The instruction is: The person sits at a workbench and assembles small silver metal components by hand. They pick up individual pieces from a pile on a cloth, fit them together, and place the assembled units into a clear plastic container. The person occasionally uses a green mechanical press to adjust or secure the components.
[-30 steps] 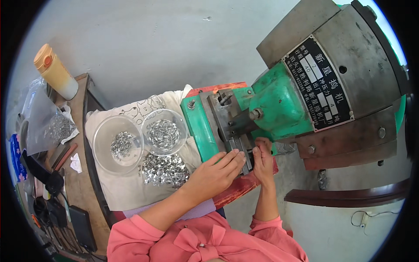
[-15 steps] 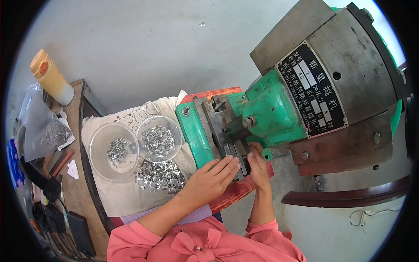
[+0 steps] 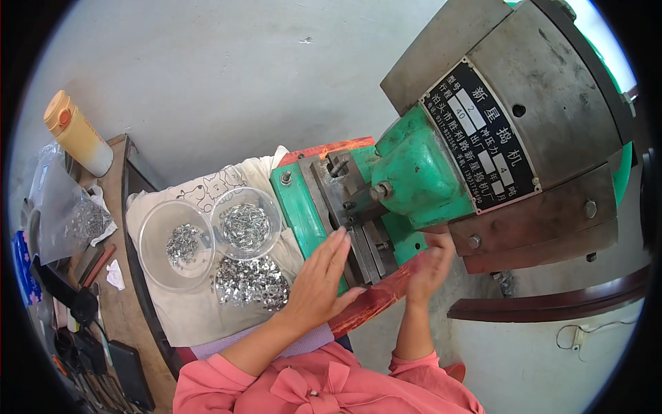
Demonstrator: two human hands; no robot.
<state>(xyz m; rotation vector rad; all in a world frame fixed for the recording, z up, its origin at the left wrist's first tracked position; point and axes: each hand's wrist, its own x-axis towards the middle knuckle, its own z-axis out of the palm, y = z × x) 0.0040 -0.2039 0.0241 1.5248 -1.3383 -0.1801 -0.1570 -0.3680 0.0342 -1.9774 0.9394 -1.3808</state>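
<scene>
My left hand [image 3: 317, 279] has its fingers stretched out and its thumb apart, with the fingertips at the left edge of the steel die fixture [image 3: 365, 259]. Nothing shows in that hand. To the right of the fixture is my right hand [image 3: 429, 268], smeared by motion, its fingers partly hidden below the press head. The green bench press [image 3: 420, 172] stands over the fixture, its ram reaching down to it. Left of my left hand, a pile of small shiny metal pieces [image 3: 254, 283] lies on cloth. Two clear plastic tubs [image 3: 153, 265] behind it hold small metal parts.
A beige printed cloth [image 3: 179, 314] lies under the tubs. On the wooden desk [image 3: 134, 297] at left stand a yellow bottle [image 3: 79, 134], a plastic bag of parts [image 3: 65, 207] and several tools. The press base sits on a red-painted stand [image 3: 376, 300].
My left hand has drawn back leftward from the fixture, its thumb spreading. My right hand has moved off the fixture to the right. The view has shifted slightly.
</scene>
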